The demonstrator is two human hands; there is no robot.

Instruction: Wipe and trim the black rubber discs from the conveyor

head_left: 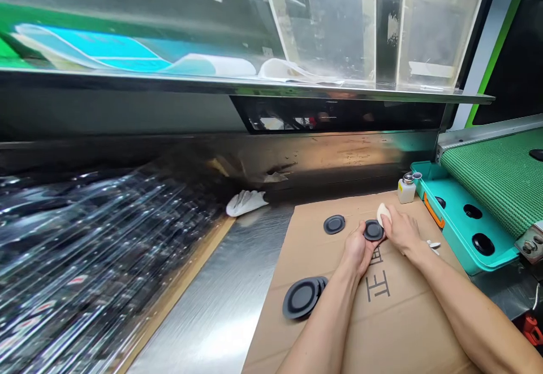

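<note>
Above the cardboard sheet (407, 317), my left hand (358, 249) is closed around a small round black disc (374, 230) with a raised ring. In my right hand (401, 230) is a white cloth pad (383, 214), pinched right beside the disc's edge; whether it touches the disc I cannot tell. Another black disc (334, 224) lies on the cardboard to the left. Nearer to me, a few larger black discs (300, 299) overlap, partly hidden behind my left forearm. A small white object (433, 245) lies by my right wrist.
A pump-top bottle (406, 188) stands at the cardboard's back right corner. Beside it, a teal tray (460, 255) holds several black discs under a green conveyor belt (500, 170). Clear plastic-wrapped pieces (93, 272) fill the left; a white glove (246, 202) lies behind. A metal shelf (254, 86) overhangs the back.
</note>
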